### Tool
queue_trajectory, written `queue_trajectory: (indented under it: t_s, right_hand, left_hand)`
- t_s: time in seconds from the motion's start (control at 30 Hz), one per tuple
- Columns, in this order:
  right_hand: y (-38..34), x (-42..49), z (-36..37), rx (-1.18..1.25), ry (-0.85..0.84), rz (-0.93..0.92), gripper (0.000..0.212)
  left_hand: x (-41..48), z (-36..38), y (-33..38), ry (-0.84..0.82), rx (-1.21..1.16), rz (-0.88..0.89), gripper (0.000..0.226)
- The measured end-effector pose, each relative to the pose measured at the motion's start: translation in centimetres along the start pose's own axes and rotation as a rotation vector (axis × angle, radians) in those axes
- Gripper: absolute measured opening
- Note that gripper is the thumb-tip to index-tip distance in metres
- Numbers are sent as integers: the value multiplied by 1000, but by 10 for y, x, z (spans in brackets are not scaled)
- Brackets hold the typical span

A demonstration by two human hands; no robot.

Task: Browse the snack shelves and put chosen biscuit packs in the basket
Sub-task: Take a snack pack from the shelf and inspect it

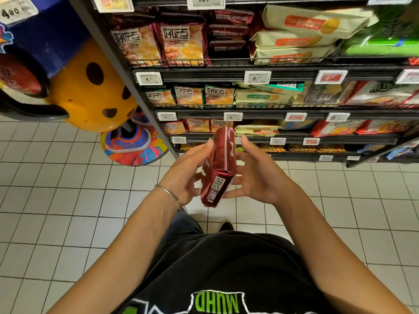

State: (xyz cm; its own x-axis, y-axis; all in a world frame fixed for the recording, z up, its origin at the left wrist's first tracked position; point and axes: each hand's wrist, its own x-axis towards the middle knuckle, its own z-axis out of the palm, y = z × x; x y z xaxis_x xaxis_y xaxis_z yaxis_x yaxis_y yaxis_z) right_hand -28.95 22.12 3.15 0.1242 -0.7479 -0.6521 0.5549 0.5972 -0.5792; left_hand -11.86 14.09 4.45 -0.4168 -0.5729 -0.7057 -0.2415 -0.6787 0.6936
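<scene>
The left hand (188, 175) grips the pack (218, 168) on edge before the shelves (267, 114) while the right hand's (256, 177) straight fingers (246, 146) brace its right side, presumably for label inspection.

The biscuit pack (218, 168) is between the left hand (188, 175) and the right hand (260, 177), in front of the shelves (204, 75) (more packs (181, 41) lie in rows on each shelf). A display figure (90, 87) stands on the floor (56, 189), left of the shelves.
</scene>
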Motion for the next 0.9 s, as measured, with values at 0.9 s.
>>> queue_trajectory:
  t_s: [0.9]
  right_hand:
    - [-7,-7,-3,210,-123,-119,75]
  left_hand:
    - [-7,-13,-3,-173,-311,-168,51]
